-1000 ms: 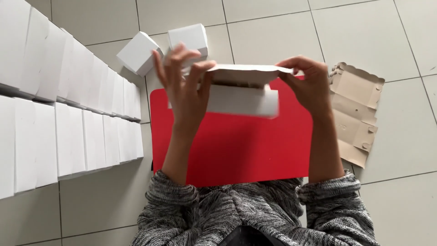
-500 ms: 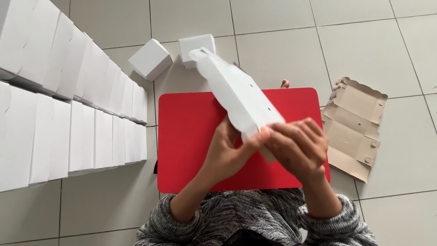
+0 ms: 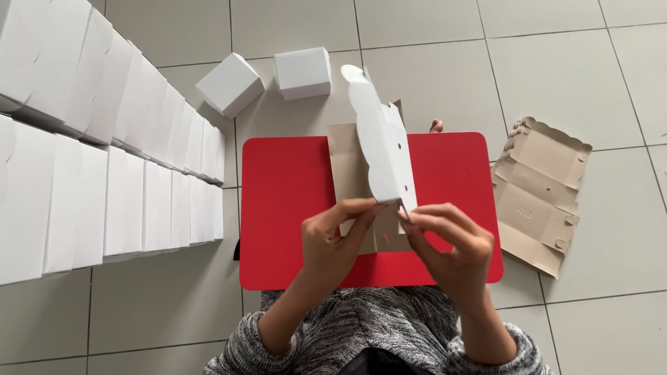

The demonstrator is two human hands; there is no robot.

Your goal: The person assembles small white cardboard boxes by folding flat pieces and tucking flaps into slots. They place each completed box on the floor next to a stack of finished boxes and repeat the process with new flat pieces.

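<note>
Where the grey knitted sleeves end at the bottom of the view, both hands are raised over a red mat. The left hand and right hand are each closed in a pinch on the near end of a flat cardboard blank, white outside, brown inside. Its long axis runs away from the hands, tilted slightly left; both hands are equally near. A second brown blank is laid flat on the tiled floor to the right. Rows of finished white boxes are ranked on the left, and two single boxes are set beyond the mat.
</note>
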